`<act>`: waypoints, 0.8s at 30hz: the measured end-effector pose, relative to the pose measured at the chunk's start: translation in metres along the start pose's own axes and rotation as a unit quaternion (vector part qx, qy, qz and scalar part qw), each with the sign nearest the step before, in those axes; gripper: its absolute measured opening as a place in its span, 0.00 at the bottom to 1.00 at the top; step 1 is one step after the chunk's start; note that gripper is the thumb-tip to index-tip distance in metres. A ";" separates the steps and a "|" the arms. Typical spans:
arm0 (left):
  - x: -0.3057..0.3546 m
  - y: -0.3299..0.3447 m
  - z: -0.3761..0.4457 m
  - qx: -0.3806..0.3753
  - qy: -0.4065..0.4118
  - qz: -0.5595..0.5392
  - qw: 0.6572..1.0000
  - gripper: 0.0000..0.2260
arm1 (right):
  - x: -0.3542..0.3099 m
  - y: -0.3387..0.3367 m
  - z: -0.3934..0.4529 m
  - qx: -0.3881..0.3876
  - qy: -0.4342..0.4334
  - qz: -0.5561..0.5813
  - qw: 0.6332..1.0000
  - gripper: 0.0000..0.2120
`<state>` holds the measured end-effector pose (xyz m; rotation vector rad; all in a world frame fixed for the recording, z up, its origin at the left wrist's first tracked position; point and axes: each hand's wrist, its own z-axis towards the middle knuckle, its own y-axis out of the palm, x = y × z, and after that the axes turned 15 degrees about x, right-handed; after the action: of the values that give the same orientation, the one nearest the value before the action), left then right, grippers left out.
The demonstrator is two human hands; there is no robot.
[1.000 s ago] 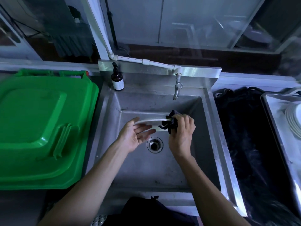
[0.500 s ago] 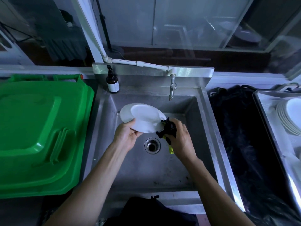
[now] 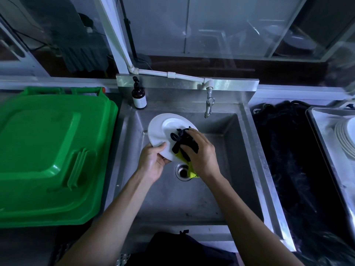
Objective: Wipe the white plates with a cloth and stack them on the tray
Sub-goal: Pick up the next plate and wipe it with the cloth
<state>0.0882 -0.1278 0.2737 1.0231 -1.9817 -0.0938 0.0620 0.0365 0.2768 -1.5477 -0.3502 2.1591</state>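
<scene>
A green bin lid (image 3: 51, 156) lies left of a steel sink (image 3: 240, 169). Over the sink, a white plate (image 3: 163, 131) is gripped at its near edge by the left hand (image 3: 153, 162). A dark cloth (image 3: 180, 143) is pressed onto the plate by the right hand (image 3: 201, 152), fingers curled over it. At far right, stacked plates (image 3: 343, 137) sit on a tray (image 3: 322, 131).

The scene is dim with a cool bluish cast. Soft glare streaks the glass panes (image 3: 230, 25) behind the sink (image 3: 192, 198), whose steel rim shines faintly. The wide lens bends straight lines near the edges, and the corners look smeared.
</scene>
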 end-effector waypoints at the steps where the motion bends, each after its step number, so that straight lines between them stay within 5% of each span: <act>1: 0.001 0.000 -0.002 -0.001 0.001 -0.005 1.000 0.16 | 0.001 0.002 -0.002 -0.005 -0.025 -0.016 1.000 0.20; 16: -0.003 0.001 -0.006 0.029 0.017 -0.025 0.999 0.17 | -0.003 0.020 -0.039 -0.036 -0.091 -0.137 0.986 0.22; 24: 0.003 -0.011 -0.002 -0.036 0.000 -0.070 0.997 0.15 | 0.010 0.015 -0.029 -0.021 0.048 -0.073 0.996 0.23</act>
<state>0.0958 -0.1365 0.2728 1.1149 -1.8907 -0.2401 0.0840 0.0271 0.2522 -1.5913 -0.4652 1.9697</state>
